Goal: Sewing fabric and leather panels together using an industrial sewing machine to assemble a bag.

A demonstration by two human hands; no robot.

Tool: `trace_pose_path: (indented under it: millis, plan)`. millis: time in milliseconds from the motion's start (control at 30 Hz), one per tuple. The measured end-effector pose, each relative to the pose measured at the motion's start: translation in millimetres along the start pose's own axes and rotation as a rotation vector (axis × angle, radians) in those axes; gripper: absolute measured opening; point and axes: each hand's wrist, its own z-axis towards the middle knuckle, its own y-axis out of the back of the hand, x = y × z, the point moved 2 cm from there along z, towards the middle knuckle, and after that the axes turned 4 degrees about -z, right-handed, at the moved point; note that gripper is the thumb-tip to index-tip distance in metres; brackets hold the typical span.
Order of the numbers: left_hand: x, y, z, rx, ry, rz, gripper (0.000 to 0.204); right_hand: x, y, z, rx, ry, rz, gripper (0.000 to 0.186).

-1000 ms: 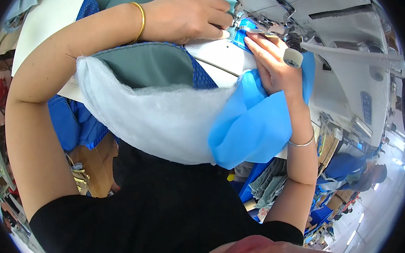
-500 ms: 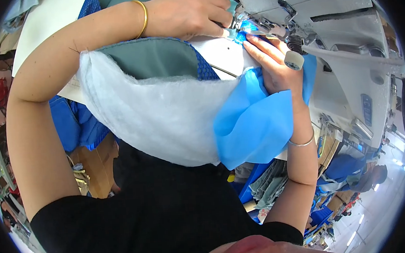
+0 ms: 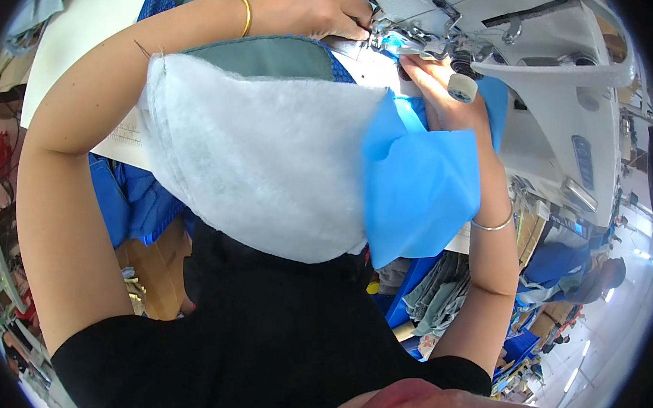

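My left hand (image 3: pixel 333 13) is at the top, fingers curled and pinching grey-green fabric beside the metal presser foot (image 3: pixel 391 37) of a white sewing machine (image 3: pixel 560 115). Some blue mesh (image 3: pixel 393 44) lies under the foot. My right hand (image 3: pixel 439 92) rests right of the foot with its fingers stretched out flat, their tips beside the needle area, its lower part partly covered. Between my arms hangs a sewn piece with white fluffy padding (image 3: pixel 256 160), a grey-green panel (image 3: pixel 258 58) with blue mesh edging, and a thin light-blue sheet (image 3: pixel 419 187) draped against my right wrist.
A white work surface (image 3: pixel 59 52) extends left. Blue fabric (image 3: pixel 124 201) and brown cardboard (image 3: pixel 151 267) lie below it. A blue bin (image 3: pixel 406 285) and stacked grey-green cloth (image 3: pixel 437 302) are lower right. A person in blue (image 3: pixel 562 264) works in the right background.
The padded piece has risen and spread, hiding more of the grey-green panel. The light-blue sheet has shifted slightly right. My left forearm and hand have moved slightly up and right.
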Motion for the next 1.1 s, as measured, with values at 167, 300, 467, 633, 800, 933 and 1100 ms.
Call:
trace_pose_path:
  millis: [167,300,467,633,800,933,1100]
  plan:
    - [-9,3,2,0.098,-0.125,0.44,0.018,-3,-4,-27,-0.231,0.267,0.241,0.023]
    - [7,-11,-9,0.125,0.064,0.06,0.029,6,1,-15,0.102,-0.193,1.223,0.026]
    - [15,-25,-15,-0.04,0.046,0.088,0.02,10,-10,-4,0.027,-0.265,1.475,0.017]
    - [14,-19,-13,-0.091,0.058,0.133,0.019,4,-7,-5,0.107,-0.235,1.799,0.013]
    - [-7,0,7,-0.129,0.21,0.283,0.044,-5,-16,-17,-0.402,0.152,0.08,0.023]
    - [18,-31,-23,0.192,0.264,0.403,0.043,-18,-35,-11,-0.637,0.446,-0.665,0.038]
    - [-36,-33,-22,0.152,0.23,0.371,0.067,-20,-24,-50,-0.348,0.469,-0.482,0.048]
